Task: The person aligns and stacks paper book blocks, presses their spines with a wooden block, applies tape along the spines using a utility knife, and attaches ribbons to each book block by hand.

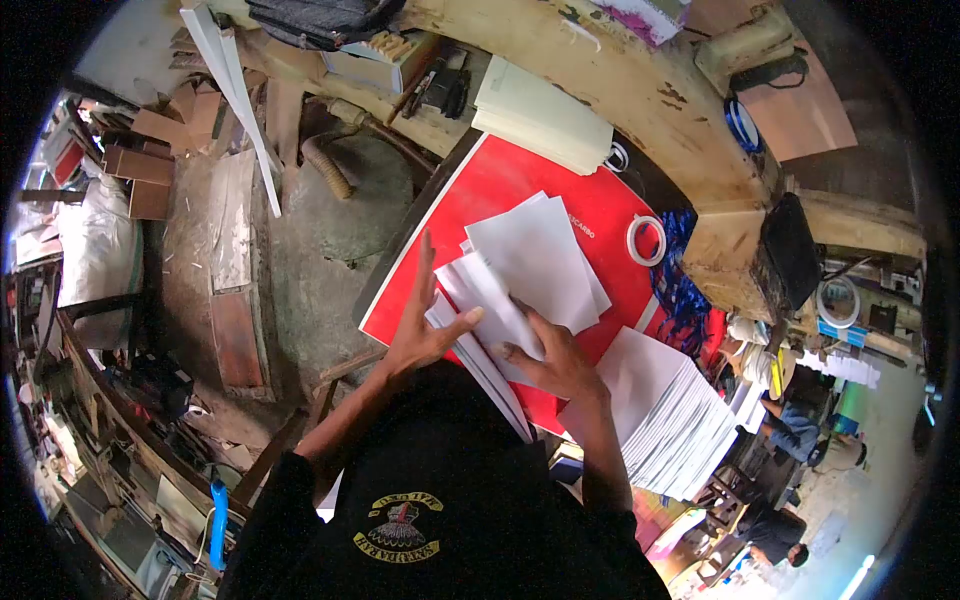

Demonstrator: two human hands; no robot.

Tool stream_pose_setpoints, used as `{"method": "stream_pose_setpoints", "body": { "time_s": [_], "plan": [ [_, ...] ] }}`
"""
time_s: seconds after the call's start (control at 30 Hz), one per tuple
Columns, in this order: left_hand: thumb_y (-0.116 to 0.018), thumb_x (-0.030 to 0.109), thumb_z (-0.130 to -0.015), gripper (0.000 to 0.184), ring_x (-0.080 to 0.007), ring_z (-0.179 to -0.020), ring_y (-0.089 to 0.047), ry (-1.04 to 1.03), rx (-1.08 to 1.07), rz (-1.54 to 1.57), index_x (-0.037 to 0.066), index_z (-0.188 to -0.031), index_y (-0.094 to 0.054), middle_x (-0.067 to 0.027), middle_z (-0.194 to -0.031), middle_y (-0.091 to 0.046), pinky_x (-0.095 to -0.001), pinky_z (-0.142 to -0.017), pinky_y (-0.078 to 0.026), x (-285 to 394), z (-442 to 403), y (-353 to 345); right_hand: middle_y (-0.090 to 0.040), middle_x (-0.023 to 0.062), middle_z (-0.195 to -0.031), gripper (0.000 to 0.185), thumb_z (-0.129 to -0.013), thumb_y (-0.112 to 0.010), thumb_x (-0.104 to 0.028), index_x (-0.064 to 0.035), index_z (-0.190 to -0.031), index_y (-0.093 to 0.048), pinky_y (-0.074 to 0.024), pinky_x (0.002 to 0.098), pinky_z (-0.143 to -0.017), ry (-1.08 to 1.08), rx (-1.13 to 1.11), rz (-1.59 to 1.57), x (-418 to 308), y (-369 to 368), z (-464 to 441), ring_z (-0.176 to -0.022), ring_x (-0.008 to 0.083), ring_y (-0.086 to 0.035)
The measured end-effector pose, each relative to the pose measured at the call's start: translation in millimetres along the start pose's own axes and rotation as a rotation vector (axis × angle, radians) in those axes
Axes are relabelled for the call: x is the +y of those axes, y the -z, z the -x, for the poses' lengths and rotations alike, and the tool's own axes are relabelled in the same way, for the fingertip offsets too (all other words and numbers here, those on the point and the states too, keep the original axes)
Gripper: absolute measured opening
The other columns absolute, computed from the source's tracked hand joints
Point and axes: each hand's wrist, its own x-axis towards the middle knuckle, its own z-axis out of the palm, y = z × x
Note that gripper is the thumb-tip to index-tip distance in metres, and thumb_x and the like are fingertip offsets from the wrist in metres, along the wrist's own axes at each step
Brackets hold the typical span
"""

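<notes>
You seem to be pressing the folded paper (497, 308) flat above the red board (500, 180) — that calls for even pressure along the bend. Your left hand (420, 335) is spread wide, thumb on the paper; your right hand (565, 365) closes on its other side. Count two hands, one tape roll (633, 240) on the board's right, one tall stack (670, 410) at its near-right corner — overlapping loose sheets (535, 240) defy counting.

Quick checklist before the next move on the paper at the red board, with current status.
1. Right hand on the folded paper: ok.
2. Left hand closed on it: not ok, fingers extended.
3. Loose sheets squared: not ok, fanned out on the red board.
4. Tape roll clear of the loose sheets: ok.
5. Big stack edges flush: not ok, staggered.
6. Crease sharp: cannot tell.
</notes>
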Motion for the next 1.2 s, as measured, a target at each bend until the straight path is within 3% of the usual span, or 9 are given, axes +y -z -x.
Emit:
{"method": "stream_pose_setpoints", "body": {
  "time_s": [0.1, 0.17, 0.4, 0.57, 0.67, 0.77, 0.93, 1.03, 1.2],
  "plan": [
    [-0.077, 0.035, -0.086, 0.085, -0.0354, -0.149, -0.025, -0.095, 0.204, 0.032, 0.007, -0.153, -0.033, -0.024, -0.158, -0.027, -0.0524, -0.119, -0.023, -9, 12, -9, -0.066, 0.0231, -0.119, 0.049, -0.094, -0.069, -0.023, 0.0017, -0.133, -0.054, -0.0505, 0.0393, -0.094, -0.025, 0.106, 0.163, 13, 9, 10, -0.112, 0.0313, -0.065],
    [-0.068, 0.044, -0.092, 0.048, -0.0322, -0.125, -0.051, -0.15, 0.184, -0.141, 0.001, -0.113, -0.063, -0.0212, -0.126, -0.057, -0.0463, -0.105, -0.04, -16, 13, -1, -0.071, 0.0187, -0.104, 0.034, -0.095, -0.067, -0.017, 0.0022, -0.123, -0.062, -0.0509, 0.0374, -0.091, -0.067, 0.255, 0.166, -17, 23, 19, -0.101, 0.0249, -0.069],
    [-0.027, 0.06, -0.104, 0.077, -0.0184, -0.048, -0.039, 0.174, 0.391, 0.399, 0.005, -0.054, -0.046, -0.0054, -0.049, -0.041, -0.0365, -0.048, -0.029, -54, -9, -29, -0.032, 0.0272, -0.156, 0.056, -0.097, -0.049, -0.003, -0.0043, -0.151, -0.037, -0.0309, 0.0469, -0.118, 0.147, 0.486, 0.435, -3, 1, 1, -0.143, 0.0422, -0.034],
    [-0.026, 0.062, -0.104, 0.08, -0.017, -0.05, -0.034, 0.205, 0.495, -0.117, 0.0, -0.053, -0.037, -0.0071, -0.048, -0.035, -0.04, -0.049, -0.03, 4, -53, -56, -0.045, 0.0285, -0.147, 0.052, -0.096, -0.06, -0.014, -0.0032, -0.145, -0.045, -0.0378, 0.0483, -0.113, -0.081, -0.005, -0.042, 0, -16, 27, -0.135, 0.043, -0.046],
    [-0.027, 0.051, -0.107, 0.073, -0.0182, -0.054, -0.044, 0.197, 0.275, -0.243, -0.005, -0.068, -0.052, -0.0073, -0.051, -0.041, -0.0422, -0.053, -0.039, 21, -78, -43, -0.072, 0.0189, -0.104, 0.033, -0.095, -0.067, -0.023, 0.0003, -0.119, -0.064, -0.0543, 0.0438, -0.08, -0.222, 0.244, 0.362, -15, -13, 42, -0.091, 0.0334, -0.072],
    [-0.029, 0.041, -0.11, 0.067, -0.0213, -0.068, -0.06, 0.153, 0.113, -0.28, -0.008, -0.088, -0.069, -0.0092, -0.065, -0.059, -0.0417, -0.065, -0.051, 57, -90, -21, -0.07, 0.0075, -0.092, 0.036, -0.093, -0.072, -0.024, 0.0017, -0.118, -0.065, -0.0506, 0.0322, -0.069, -0.147, 0.415, 0.052, -15, 39, 53, -0.082, 0.0122, -0.066],
    [-0.051, 0.033, -0.105, 0.041, -0.0206, -0.075, -0.064, -0.253, -0.087, -0.195, -0.005, -0.113, -0.063, -0.0142, -0.078, -0.063, -0.0372, -0.069, -0.051, 47, -74, 19, -0.069, 0.0068, -0.11, 0.042, -0.097, -0.066, -0.027, 0.003, -0.126, -0.062, -0.0474, 0.0258, -0.09, -0.131, 0.648, -0.229, 42, 79, 57, -0.1, 0.0116, -0.061],
    [-0.062, 0.014, -0.099, 0.04, -0.0187, -0.086, -0.071, 0.085, -0.496, 0.087, -0.004, -0.134, -0.051, -0.0141, -0.092, -0.073, -0.0328, -0.076, -0.057, 107, -40, -14, -0.066, 0.0051, -0.115, 0.045, -0.094, -0.064, -0.012, 0.0044, -0.136, -0.055, -0.0434, 0.0267, -0.097, -0.068, 0.459, -0.578, 53, 79, 41, -0.104, 0.0128, -0.059],
    [-0.069, 0.015, -0.095, 0.043, -0.0169, -0.079, -0.071, 0.198, -0.394, 0.179, -0.004, -0.129, -0.053, -0.013, -0.093, -0.072, -0.0318, -0.07, -0.058, 113, -34, -25, -0.066, 0.0087, -0.122, 0.044, -0.094, -0.063, -0.011, 0.0047, -0.135, -0.056, -0.0431, 0.0302, -0.102, -0.2, 0.516, -0.574, 81, 66, 25, -0.116, 0.0179, -0.059]
  ]
}}
